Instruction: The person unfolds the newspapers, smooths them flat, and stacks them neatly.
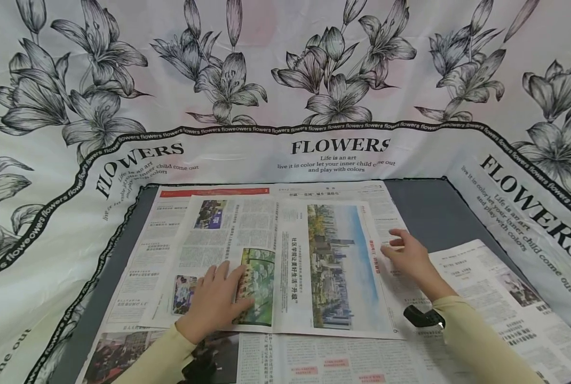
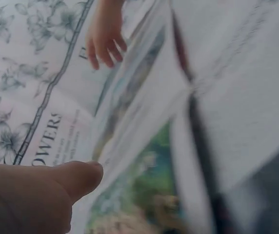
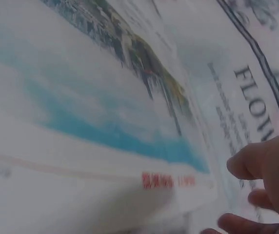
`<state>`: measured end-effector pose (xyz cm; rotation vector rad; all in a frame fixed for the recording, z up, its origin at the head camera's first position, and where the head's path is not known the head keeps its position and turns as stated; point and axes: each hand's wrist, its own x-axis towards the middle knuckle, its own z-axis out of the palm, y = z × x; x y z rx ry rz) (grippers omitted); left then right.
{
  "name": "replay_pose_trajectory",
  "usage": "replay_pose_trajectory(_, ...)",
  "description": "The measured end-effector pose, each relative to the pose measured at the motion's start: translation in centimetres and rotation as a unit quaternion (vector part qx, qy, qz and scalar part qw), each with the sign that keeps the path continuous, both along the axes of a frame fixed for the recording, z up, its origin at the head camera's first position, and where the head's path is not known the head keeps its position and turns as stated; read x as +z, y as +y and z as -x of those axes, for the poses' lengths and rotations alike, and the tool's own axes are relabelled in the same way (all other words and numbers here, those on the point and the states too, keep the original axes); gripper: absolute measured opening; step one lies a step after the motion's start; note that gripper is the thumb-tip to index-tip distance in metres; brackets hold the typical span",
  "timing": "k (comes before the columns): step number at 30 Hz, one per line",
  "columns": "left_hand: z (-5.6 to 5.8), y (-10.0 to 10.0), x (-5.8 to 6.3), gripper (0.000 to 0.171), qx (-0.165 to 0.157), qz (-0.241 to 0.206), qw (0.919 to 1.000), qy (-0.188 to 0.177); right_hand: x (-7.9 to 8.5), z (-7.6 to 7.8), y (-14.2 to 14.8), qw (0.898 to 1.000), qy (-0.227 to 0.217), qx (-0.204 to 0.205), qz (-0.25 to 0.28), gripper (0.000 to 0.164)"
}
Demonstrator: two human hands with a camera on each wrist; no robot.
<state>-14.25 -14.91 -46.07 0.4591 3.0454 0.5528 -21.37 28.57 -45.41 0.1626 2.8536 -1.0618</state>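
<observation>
A newspaper sheet [image 1: 290, 213] with a vertical crease in its middle lies spread over a larger newspaper [image 1: 139, 282]. My left hand [image 1: 213, 304] lies over its left half, fingers spread across a green picture [image 1: 261, 288]. In the left wrist view the left thumb [image 2: 83, 178] points out over the paper. Just at the sheet's right edge is my right hand [image 1: 412, 264], fingers loosely bent and nothing held between them. The right wrist view shows that hand [image 3: 271, 180] beside the sheet's blue-sky city photo [image 3: 129, 131].
Another newspaper [image 1: 501, 304] lies at an angle on the right of the dark grey table [image 1: 420, 208]. White cloth [image 1: 247, 152] printed with flowers and lettering stands around the table's back and sides. Dark wrist devices [image 1: 422, 317] sit on both wrists.
</observation>
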Motion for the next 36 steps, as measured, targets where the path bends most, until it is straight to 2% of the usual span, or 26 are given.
replay_pose_trajectory(3,1.8,1.4,0.5,0.074,-0.001,-0.004,0.9999,-0.012,-0.1,0.8,-2.2,0.992,0.076,0.066,-0.082,0.062)
replay_pose_trajectory(6,3.4,3.1,0.3,0.077,-0.010,-0.007,0.9989,-0.045,-1.0,1.2,-4.5,0.970,0.127,0.165,-0.125,0.064)
replay_pose_trajectory(8,4.2,3.8,-0.2,0.080,-0.012,0.000,0.9978,-0.066,-1.8,1.2,-5.9,0.953,0.133,0.229,-0.151,0.069)
replay_pose_trajectory(11,4.9,4.3,-1.0,0.084,0.005,0.019,0.9959,-0.089,-2.8,0.9,-7.4,0.934,0.118,0.287,-0.179,0.076)
replay_pose_trajectory(13,5.0,4.3,-1.5,0.084,0.019,0.029,0.9945,-0.099,-3.3,0.8,-7.8,0.928,0.104,0.300,-0.194,0.079)
replay_pose_trajectory(17,5.2,4.2,-2.2,0.082,0.025,0.030,0.9944,-0.098,-3.7,0.6,-7.7,0.928,0.102,0.294,-0.205,0.077)
replay_pose_trajectory(24,6.2,4.6,-2.3,0.076,0.039,0.033,0.9946,-0.091,-2.7,-0.1,-7.8,0.928,0.073,0.296,-0.216,0.079)
replay_pose_trajectory(29,7.4,5.2,-1.5,0.076,0.044,0.052,0.9925,-0.101,-2.0,-2.5,-8.2,0.920,0.070,0.302,-0.241,0.078)
replay_pose_trajectory(36,8.7,6.7,-0.1,0.082,0.052,0.059,0.9916,-0.103,-1.0,-7.0,-10.1,0.894,0.073,0.341,-0.280,0.074)
